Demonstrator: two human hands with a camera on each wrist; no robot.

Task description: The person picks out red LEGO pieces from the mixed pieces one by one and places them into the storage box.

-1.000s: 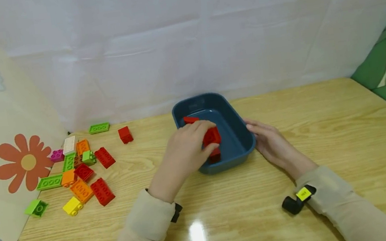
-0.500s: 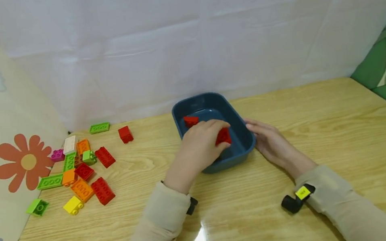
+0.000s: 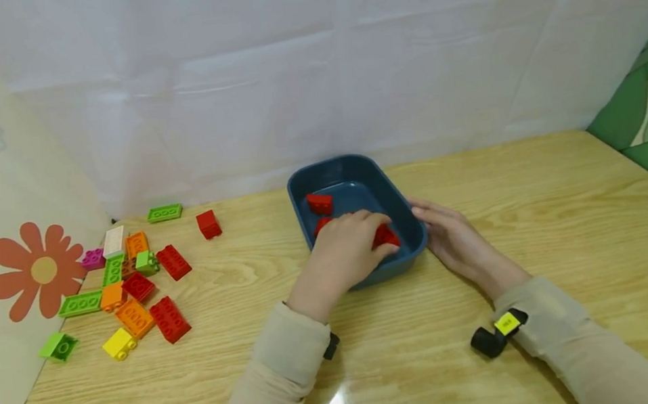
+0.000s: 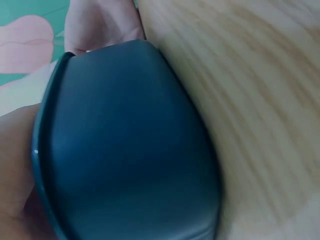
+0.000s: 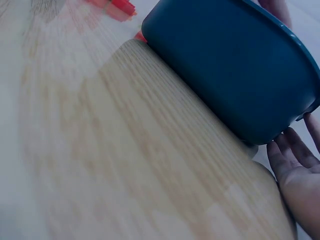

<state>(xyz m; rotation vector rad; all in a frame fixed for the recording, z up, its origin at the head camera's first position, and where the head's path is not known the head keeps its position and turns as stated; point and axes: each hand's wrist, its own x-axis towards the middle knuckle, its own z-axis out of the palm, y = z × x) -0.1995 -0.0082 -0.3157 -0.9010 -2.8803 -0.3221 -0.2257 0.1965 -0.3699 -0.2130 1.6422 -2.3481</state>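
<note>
A blue plastic bin stands on the table with several red toy bricks inside. My left hand reaches over its near left rim, thumb and fingers curled round a red brick near the right side of the bin floor. Another red brick lies at the back left of the bin, and a further one shows partly behind my knuckles. My right hand is outside the bin, its extended fingers touching the right wall. In the right wrist view those fingers meet the bin's lower corner and rim.
Loose bricks in red, orange, green, yellow, white and magenta lie on the left of the table, among them a red brick and a yellow brick. A single red brick sits between them and the bin. A white cloth hangs behind.
My left hand has moved right and slightly nearer inside the bin, carrying the red brick along. The red bricks at the bin's left now show more. My right hand has stayed at the bin's side.
</note>
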